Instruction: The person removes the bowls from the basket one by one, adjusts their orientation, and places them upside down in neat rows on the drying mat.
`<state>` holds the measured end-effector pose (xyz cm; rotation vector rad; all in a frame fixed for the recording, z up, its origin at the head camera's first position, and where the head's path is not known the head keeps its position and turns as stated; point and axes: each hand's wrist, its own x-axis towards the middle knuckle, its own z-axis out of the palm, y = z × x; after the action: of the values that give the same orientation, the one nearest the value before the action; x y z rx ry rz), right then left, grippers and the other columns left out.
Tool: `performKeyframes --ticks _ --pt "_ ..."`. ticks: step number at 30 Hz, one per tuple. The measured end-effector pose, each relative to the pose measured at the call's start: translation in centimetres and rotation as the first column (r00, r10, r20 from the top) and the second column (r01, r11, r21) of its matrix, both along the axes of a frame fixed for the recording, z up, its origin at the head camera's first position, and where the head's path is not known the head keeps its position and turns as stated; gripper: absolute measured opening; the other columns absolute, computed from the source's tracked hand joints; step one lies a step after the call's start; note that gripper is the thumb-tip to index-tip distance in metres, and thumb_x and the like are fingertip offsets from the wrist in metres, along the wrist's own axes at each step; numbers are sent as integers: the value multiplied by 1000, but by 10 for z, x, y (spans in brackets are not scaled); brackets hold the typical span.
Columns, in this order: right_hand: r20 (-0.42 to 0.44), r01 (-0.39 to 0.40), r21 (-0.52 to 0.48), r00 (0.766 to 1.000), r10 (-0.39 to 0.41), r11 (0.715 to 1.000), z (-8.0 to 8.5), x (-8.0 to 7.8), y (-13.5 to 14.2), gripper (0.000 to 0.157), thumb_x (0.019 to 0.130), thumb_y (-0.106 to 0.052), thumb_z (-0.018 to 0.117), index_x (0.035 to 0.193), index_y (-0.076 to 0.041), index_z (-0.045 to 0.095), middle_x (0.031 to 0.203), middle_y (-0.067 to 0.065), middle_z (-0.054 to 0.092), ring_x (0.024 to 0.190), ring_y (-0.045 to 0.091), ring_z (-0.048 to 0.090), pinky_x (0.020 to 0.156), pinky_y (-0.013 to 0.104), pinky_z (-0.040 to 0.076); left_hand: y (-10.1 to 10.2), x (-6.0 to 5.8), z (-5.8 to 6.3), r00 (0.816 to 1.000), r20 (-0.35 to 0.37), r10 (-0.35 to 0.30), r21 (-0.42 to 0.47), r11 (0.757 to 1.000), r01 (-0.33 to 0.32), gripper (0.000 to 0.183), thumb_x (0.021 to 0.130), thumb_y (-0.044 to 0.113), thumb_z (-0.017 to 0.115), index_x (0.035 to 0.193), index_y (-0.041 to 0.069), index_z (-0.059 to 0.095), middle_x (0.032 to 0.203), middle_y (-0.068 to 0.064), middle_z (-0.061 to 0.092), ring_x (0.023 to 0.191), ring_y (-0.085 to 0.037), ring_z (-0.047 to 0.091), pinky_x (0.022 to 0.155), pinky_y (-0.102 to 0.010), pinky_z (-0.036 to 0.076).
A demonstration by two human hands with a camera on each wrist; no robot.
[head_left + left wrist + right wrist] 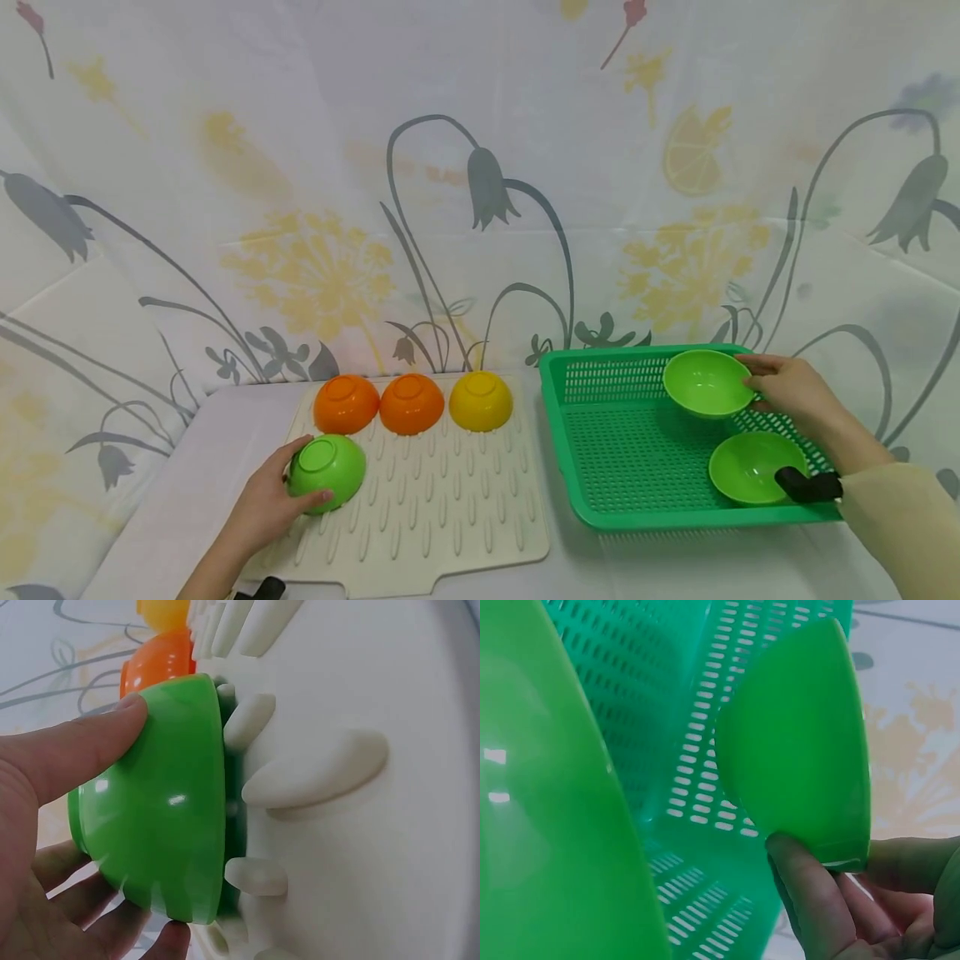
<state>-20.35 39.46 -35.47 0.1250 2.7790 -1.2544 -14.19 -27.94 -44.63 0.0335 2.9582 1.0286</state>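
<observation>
My left hand (273, 500) grips an upside-down green bowl (328, 473) over the left side of the cream drying mat (420, 575), thumb on one side and fingers round the other. In the left wrist view the bowl's rim (217, 802) is right at the mat's raised ridges (319, 769). Over the back right of the green basket (592, 521), my right hand (798, 396) pinches a second green bowl (705, 383) by its rim, opening upward. A third green bowl (753, 467) sits inside the basket at the front right.
Two orange bowls (345, 404) and a yellow bowl (481, 402) stand upside down in a row along the mat's back edge. Behind them hangs a flower-patterned cloth (337, 167). The basket's raised walls stand to the right of the mat.
</observation>
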Motion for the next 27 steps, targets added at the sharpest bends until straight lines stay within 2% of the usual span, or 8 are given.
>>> performKeyframes --ticks 2,5,11,15,22,27 --pt "3 -6 -11 1000 6 1000 3 2 -2 52 105 -8 42 149 14 26 144 46 27 100 24 63 78 35 59 0 0 1 1000 -2 -2 -3 1000 2 101 75 44 86 150 -1 35 147 -33 38 130 -54 39 101 -67 38" --pt "-4 -26 -17 1000 25 1000 8 5 -10 52 106 -11 42 150 13 26 145 45 27 101 25 64 79 34 59 -1 0 1 1000 -1 -6 -1 1000 6 101 75 44 86 150 -1 34 147 -33 38 130 -54 39 101 -67 38" --pt "-64 -84 4 994 84 996 16 12 -31 51 106 -11 42 149 13 30 145 42 32 117 47 55 76 31 59 -3 -1 -1 1000 2 -14 9 1000 14 100 76 42 86 150 0 34 147 -33 36 131 -55 38 101 -67 38" --pt "-89 -117 -10 989 116 993 21 18 -46 50 106 -12 43 149 11 32 146 40 35 122 51 49 76 31 59 -2 -1 -2 1000 4 -16 13 1000 16 99 76 40 86 150 0 34 147 -33 37 131 -55 38 102 -68 37" --pt "-91 -149 -23 985 146 989 30 26 -73 49 106 -15 45 149 7 36 147 34 39 118 43 56 75 30 59 -2 0 -2 1000 -20 -21 10 1000 21 96 76 38 86 149 0 35 146 -34 39 129 -54 40 101 -67 39" --pt "-92 -182 -71 980 175 981 29 33 -91 48 106 -17 48 149 4 39 148 30 41 115 37 59 76 33 59 -3 1 -1 999 -41 -27 10 1000 27 96 76 38 86 148 0 37 145 -33 40 128 -54 42 99 -67 40"
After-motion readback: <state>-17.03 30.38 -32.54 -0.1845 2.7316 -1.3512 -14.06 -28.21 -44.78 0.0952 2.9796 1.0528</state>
